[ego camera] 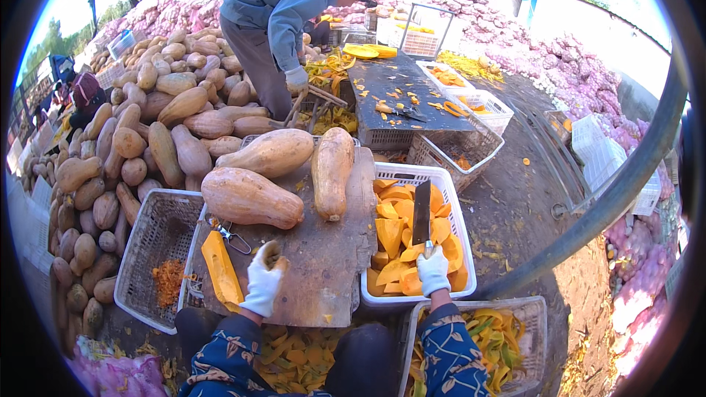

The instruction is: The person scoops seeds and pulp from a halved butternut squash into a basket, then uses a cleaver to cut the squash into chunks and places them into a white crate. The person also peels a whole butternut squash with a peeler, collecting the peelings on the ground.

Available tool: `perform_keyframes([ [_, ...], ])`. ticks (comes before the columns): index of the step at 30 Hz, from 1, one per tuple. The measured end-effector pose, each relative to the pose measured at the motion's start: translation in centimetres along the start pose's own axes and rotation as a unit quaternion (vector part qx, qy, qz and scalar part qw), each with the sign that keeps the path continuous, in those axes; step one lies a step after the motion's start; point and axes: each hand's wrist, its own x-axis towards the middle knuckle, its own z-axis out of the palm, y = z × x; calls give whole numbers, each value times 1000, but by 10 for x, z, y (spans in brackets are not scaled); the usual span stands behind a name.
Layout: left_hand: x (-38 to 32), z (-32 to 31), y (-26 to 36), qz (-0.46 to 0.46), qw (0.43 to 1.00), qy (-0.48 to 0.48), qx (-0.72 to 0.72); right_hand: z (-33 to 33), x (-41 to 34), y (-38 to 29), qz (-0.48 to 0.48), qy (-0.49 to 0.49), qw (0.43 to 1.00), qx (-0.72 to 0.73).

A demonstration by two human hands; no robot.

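Note:
My right hand, in a white glove, grips the metal handle of a broad-bladed knife. Its dark blade points away from me over a white plastic crate of cut orange squash chunks. My left hand, gloved with darkened fingertips, hovers over the wooden board, fingers loosely curled and apart, holding nothing visible. Left of it lies a long peeled squash piece. A wire-handled metal tool rests just beyond that. Three whole tan squashes lie at the board's far side.
A grey crate with orange shreds stands left. Peelings fill a crate at lower right. Whole squashes are heaped behind. A person bends beside another worktable. A thick curved pole crosses the right side.

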Motion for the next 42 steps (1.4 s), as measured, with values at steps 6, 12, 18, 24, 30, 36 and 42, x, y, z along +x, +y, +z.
perform_keyframes([
  [6,-28,-130,-25,0,955,234,182,-42,-49,-70,71,-90,938,327],
  [12,-45,-136,-47,-157,932,169,281,-36,-124,-145,20,-136,887,441],
  [18,-41,-128,-38,-250,873,149,392,2,-172,-151,78,-238,866,434],
  [24,-24,-134,-52,-286,899,154,295,36,-169,-136,44,-248,901,353],
  [30,-23,-120,-75,-275,937,174,123,57,-164,-124,11,-231,919,319],
  [36,-52,-122,-68,-240,958,159,12,48,-163,-124,1,-209,933,293],
  [42,-77,-112,-62,-236,962,137,-5,26,-159,-125,28,-217,905,365],
])
